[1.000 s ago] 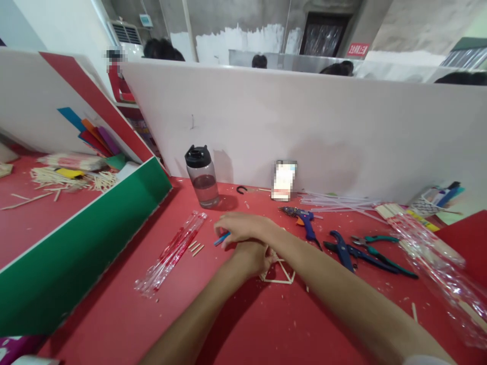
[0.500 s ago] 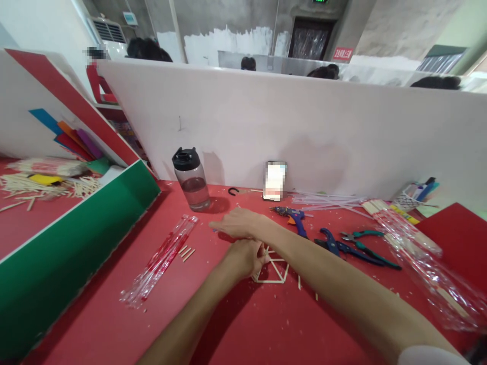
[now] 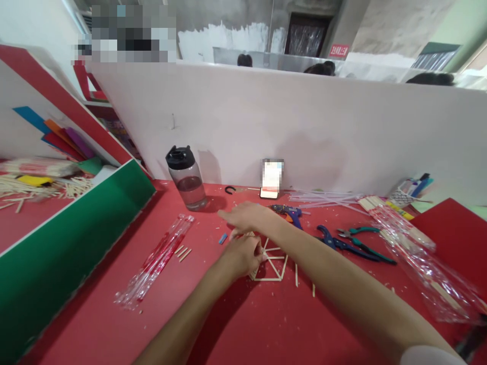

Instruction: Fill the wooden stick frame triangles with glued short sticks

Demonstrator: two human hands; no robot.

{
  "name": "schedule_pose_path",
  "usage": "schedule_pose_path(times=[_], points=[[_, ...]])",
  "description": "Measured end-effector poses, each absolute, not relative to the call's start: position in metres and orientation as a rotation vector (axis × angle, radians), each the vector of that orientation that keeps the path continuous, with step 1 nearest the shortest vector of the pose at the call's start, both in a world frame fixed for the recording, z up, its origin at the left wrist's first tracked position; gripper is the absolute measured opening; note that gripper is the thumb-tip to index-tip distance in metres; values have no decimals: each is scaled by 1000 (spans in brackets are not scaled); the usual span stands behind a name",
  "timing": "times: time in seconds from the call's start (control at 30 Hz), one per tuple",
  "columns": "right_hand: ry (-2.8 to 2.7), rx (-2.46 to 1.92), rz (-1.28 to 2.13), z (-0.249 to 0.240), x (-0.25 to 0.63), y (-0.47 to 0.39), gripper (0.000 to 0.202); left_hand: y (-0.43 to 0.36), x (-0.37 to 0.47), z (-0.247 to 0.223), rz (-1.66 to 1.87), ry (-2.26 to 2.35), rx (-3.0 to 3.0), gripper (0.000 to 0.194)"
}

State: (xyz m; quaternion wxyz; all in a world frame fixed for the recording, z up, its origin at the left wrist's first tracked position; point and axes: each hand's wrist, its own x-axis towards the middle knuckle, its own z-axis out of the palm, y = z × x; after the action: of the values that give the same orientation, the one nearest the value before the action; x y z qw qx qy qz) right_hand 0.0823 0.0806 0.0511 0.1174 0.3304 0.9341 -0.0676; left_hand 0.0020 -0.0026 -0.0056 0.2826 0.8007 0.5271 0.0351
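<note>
A flat frame of thin wooden sticks [image 3: 268, 279] with spokes meeting at a hub lies on the red table, partly hidden by my hands and right forearm. My left hand [image 3: 246, 255] is closed, its thumb and fingertips pinching the frame near the hub. Just beyond it my right hand [image 3: 243, 218] reaches across from the right, fingers apart and pointing left, with nothing visible between them. A small blue piece [image 3: 222, 239] lies on the table left of both hands. Short cut sticks [image 3: 183, 253] lie further left, beside a clear and red plastic wrapper [image 3: 160, 263].
A water bottle [image 3: 187, 182] and a lit phone [image 3: 271, 180] stand near the white partition [image 3: 236, 121]. A blue glue gun [image 3: 292, 215], blue cutters [image 3: 333, 241], green-handled pliers [image 3: 365, 243] and bagged sticks [image 3: 411, 253] lie right. A green board [image 3: 76, 248] borders the left.
My right hand has drawn back a little to the right, uncovering the small blue piece. My left hand stays at the frame. The view has shifted slightly.
</note>
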Motion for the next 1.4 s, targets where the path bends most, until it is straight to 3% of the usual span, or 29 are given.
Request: schedule_pose_path(times=[0.1, 0.2, 0.3, 0.43, 0.6, 0.73, 0.9, 1.0, 1.13, 1.4], points=[[2753, 1045, -268, 67, 108, 75, 45, -2, 1, -6, 73, 1427, 2114, 15], [2836, 1178, -345, 78, 144, 58, 57, -2, 2, -4, 56, 1427, 2111, 16], [3093, 1430, -739, 73, 178, 32, 45, -2, 2, -1, 16, 1435, 2086, 15], [2976, 1690, -1402, 44, 207, -4, 25, -3, 2, 0, 11, 1429, 2068, 13], [2412, 1980, -2492, 10, 218, -27, 22, -4, 0, -2, 47, 1424, 2078, 14], [2067, 1653, -3035, 3, 217, -31, 36, -4, 0, 1, 56, 1423, 2076, 12], [2159, 1765, -2885, -7, 209, -35, 36, -6, 1, 6, 49, 1432, 2042, 10], [2279, 2100, -2505, -13, 206, -40, 46, -6, 1, 6, 57, 1437, 2024, 10], [2518, 2400, -1967, -15, 204, -46, 37, -5, 1, 4, 63, 1427, 2026, 11], [2522, 2392, -1770, -26, 198, -53, 18, -5, 2, 3, 49, 1446, 1989, 13]])
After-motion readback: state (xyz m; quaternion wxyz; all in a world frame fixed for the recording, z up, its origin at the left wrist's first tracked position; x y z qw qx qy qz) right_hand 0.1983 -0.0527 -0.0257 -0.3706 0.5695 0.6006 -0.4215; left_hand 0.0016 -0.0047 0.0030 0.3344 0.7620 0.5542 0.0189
